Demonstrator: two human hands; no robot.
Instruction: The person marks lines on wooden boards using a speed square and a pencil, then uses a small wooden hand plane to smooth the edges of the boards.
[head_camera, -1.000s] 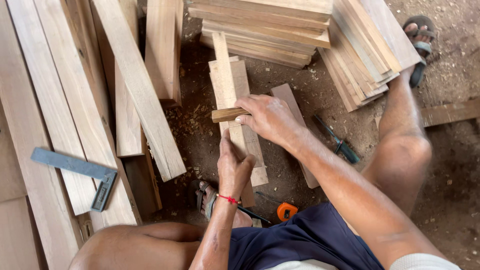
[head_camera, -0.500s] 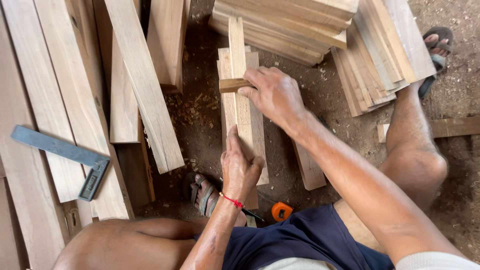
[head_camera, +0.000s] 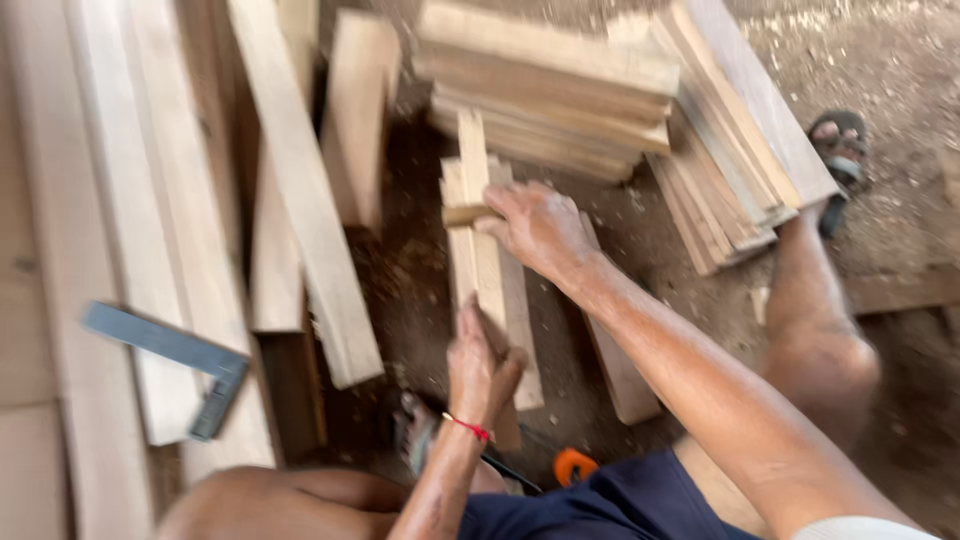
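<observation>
A long narrow wood strip lies lengthwise on a wider short board on the ground between my legs. My left hand, with a red thread at the wrist, grips the near end of the strip. My right hand holds a small wood block pressed across the strip near its far end. The picture is blurred by motion.
Stacks of cut boards and fanned slats lie ahead. Long planks lie at the left with a metal try square on them. An orange-handled tool sits near my lap. My sandalled foot rests at the right.
The view has shifted slightly. My right hand and the small block sit a little farther along the strip. My left hand keeps its hold at the near end.
</observation>
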